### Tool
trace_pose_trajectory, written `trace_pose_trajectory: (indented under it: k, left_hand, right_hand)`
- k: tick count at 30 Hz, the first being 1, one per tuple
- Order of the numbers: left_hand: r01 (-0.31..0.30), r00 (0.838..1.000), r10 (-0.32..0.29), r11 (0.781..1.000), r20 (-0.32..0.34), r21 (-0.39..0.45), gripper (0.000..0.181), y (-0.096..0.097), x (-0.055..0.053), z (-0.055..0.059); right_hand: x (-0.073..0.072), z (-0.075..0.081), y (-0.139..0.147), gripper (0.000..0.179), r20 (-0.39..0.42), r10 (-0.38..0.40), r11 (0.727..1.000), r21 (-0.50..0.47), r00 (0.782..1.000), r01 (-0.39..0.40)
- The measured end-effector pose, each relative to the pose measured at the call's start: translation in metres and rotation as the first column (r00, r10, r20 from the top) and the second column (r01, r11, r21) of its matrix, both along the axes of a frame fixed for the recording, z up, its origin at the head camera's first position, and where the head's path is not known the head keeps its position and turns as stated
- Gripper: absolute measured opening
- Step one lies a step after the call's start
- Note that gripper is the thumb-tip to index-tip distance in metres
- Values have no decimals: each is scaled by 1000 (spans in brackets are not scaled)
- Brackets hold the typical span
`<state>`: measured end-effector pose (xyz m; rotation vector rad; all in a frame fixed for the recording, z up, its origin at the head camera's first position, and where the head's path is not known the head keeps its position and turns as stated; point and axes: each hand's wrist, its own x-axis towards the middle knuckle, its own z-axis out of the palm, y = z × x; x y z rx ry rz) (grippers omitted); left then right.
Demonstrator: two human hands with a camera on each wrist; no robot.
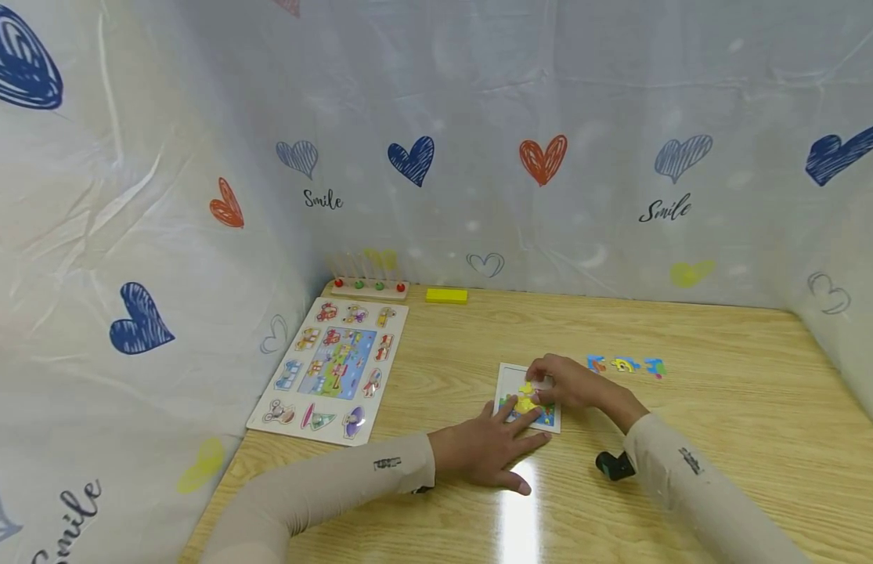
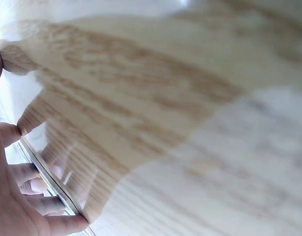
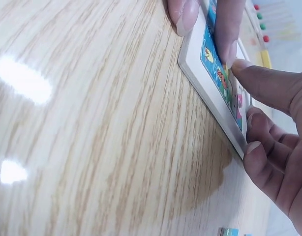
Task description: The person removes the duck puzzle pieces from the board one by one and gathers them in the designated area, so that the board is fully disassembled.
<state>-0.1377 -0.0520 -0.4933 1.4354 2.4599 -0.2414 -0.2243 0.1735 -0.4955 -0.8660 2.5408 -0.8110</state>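
Observation:
A small white-framed jigsaw puzzle (image 1: 505,374) with a colourful picture lies on the table in front of me. My left hand (image 1: 487,448) is spread flat, its fingertips on the near left part of the puzzle and its thumb on the table. From the right, my right hand (image 1: 571,382) reaches over the puzzle, thumb and index finger bent round a yellow puzzle piece (image 1: 525,388). In the right wrist view, the right thumb (image 3: 269,86) comes close to a left fingertip over the picture, while the other right fingers curl at the frame's edge.
Several loose puzzle pieces (image 1: 625,364) lie in a row right of the puzzle. A larger peg puzzle board (image 1: 397,333) lies at left. Behind it stand a wooden rack with coloured balls (image 1: 369,292) and a yellow block (image 1: 446,295). A black object (image 1: 615,466) is by the right wrist.

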Motion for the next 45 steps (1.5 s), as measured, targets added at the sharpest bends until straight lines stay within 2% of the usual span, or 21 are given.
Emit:
trace_pose_trajectory:
  k: [7, 16, 22, 37, 45]
  left_hand:
    - [1, 1000, -1, 1000, -2, 0, 82, 0, 0, -1]
    - [18, 999, -18, 1000, -30, 0, 82, 0, -1, -3]
    - [23, 999, -23, 1000, -42, -1, 82, -1, -1, -2]
    - [19, 1000, -19, 1000, -25, 1, 83, 0, -1, -3]
    - [28, 999, -27, 1000, -23, 14, 81, -1, -1, -2]
  right_hand:
    - [0, 1, 0, 33, -5, 2, 1000, -16, 1000, -2]
    - [0, 8, 4, 29, -6, 28, 1000, 4, 1000, -28]
    - [-2, 6, 5, 26, 10, 27, 1000, 4, 1000, -27]
    - [-2, 1, 4, 27, 27, 42, 997, -61, 999, -40]
    - [1, 1, 4, 22, 82, 53, 991, -125, 995, -42]
